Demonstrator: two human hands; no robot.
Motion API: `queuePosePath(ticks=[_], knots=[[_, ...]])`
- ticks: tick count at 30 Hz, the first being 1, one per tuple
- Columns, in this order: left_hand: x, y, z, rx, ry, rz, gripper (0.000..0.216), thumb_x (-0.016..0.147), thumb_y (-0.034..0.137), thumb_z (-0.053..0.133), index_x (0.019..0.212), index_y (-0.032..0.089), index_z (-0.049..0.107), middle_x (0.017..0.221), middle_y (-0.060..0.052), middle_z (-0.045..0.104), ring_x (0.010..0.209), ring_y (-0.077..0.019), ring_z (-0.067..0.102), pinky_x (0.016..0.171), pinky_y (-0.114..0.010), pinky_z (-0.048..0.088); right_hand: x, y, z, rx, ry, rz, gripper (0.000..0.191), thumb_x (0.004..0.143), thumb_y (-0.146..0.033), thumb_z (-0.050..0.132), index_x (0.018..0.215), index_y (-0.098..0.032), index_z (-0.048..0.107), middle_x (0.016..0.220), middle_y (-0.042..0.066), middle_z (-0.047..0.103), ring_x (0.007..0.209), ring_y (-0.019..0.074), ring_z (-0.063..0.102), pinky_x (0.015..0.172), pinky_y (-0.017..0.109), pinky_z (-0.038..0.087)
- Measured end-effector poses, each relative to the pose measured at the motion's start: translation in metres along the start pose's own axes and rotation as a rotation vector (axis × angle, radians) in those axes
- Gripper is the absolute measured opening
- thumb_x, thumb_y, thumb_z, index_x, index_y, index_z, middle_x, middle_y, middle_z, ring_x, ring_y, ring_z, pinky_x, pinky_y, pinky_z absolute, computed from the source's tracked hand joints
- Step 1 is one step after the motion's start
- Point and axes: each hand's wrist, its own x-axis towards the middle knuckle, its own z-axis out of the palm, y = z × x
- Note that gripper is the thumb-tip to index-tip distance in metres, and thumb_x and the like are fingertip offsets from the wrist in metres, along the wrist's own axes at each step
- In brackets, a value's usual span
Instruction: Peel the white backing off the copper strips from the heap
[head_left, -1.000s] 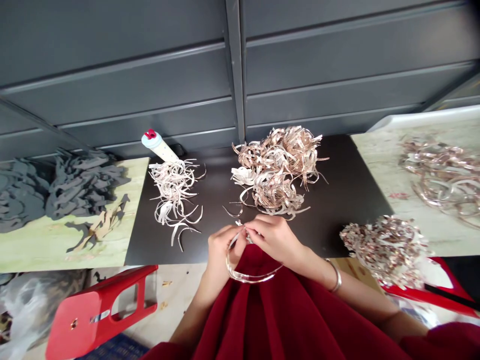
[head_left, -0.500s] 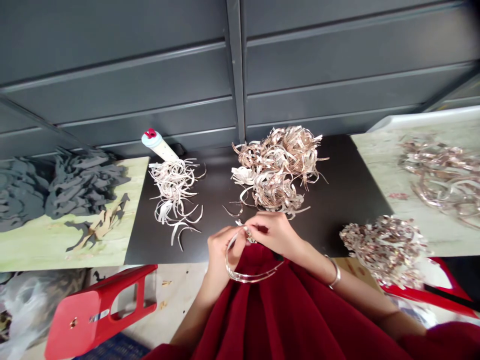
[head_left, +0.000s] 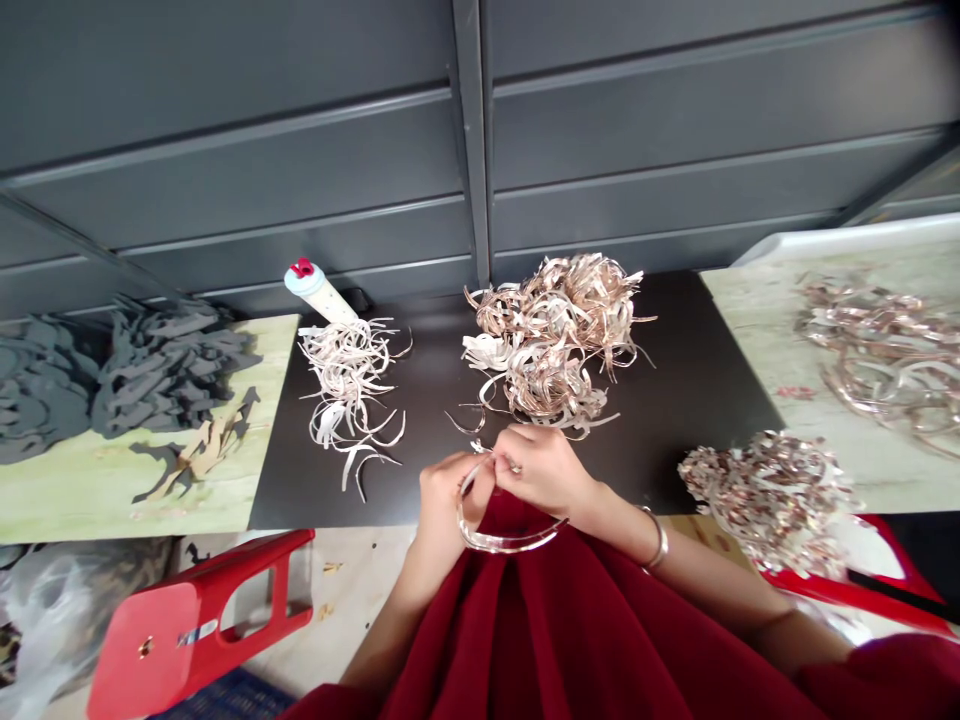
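Observation:
My left hand (head_left: 450, 508) and my right hand (head_left: 538, 470) meet above the table's near edge. Their fingertips pinch the top of a thin, shiny curved metallic strip (head_left: 510, 544), which hangs down as a loop over my red clothing (head_left: 517, 630). The pinched ends are mostly hidden by my fingers. A bangle (head_left: 655, 542) circles my right wrist. Nearest my hands, just beyond them, lies a tangled heap of rose-gold strips (head_left: 551, 340). A smaller heap of whitish strips (head_left: 349, 395) lies to the left, with a white glue bottle (head_left: 315, 292) at its far end.
The dark tabletop (head_left: 682, 430) stands against a grey metal panel wall. A board at left holds dark grey cut shapes (head_left: 150, 380). A board at right holds shiny strips (head_left: 885, 360), and a speckled shredded heap (head_left: 772, 500) sits before it. Red stools (head_left: 195, 610) stand below.
My hands have shifted slightly, with the right hand drawn a little toward me and the strip loop moved a little right. The heaps and bottle have not moved.

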Motion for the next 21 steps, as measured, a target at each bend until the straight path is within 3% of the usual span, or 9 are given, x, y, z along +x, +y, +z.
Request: queuePosePath(ticks=[4,6,15,21], knots=[[-0.004,-0.003,-0.002,-0.122,-0.009,-0.106,0.029,0.087,0.021,0.049,0.066,0.015,0.068,0.055,0.000,0.064,0.049,-0.0100,0.057,0.051,-0.020,0.042,-0.002,0.002,0.000,0.417,-0.026,0.206,0.013,0.069,-0.009,0.055,0.060,-0.016,0.060,0.053,-0.003,0.057,0.048,0.0076,0.048,0.047,0.018,0.035],[-0.005,-0.003,-0.003,-0.100,0.005,-0.099,0.030,0.088,0.023,0.050,0.065,0.015,0.068,0.056,0.000,0.065,0.049,-0.0107,0.058,0.052,-0.021,0.042,-0.003,0.002,-0.002,0.504,-0.042,0.224,0.014,0.075,-0.011,0.055,0.067,-0.016,0.065,0.059,-0.001,0.063,0.051,0.0088,0.053,0.051,0.019,0.039],[0.000,0.007,-0.005,0.112,0.035,0.123,0.024,0.087,0.016,0.050,0.070,0.014,0.066,0.057,0.000,0.058,0.051,-0.0087,0.050,0.052,-0.020,0.037,-0.011,-0.002,-0.010,0.316,0.034,0.033,0.016,0.081,-0.015,0.053,0.083,-0.016,0.068,0.072,0.004,0.064,0.063,0.0130,0.057,0.060,0.023,0.045],[0.000,0.007,-0.004,0.121,-0.075,0.149,0.029,0.089,0.016,0.047,0.063,0.014,0.060,0.057,0.000,0.055,0.050,-0.0080,0.046,0.051,-0.021,0.034,-0.011,0.000,-0.007,0.247,0.033,0.100,0.019,0.074,-0.007,0.050,0.061,-0.015,0.062,0.061,0.001,0.056,0.055,0.0103,0.049,0.054,0.023,0.037]])
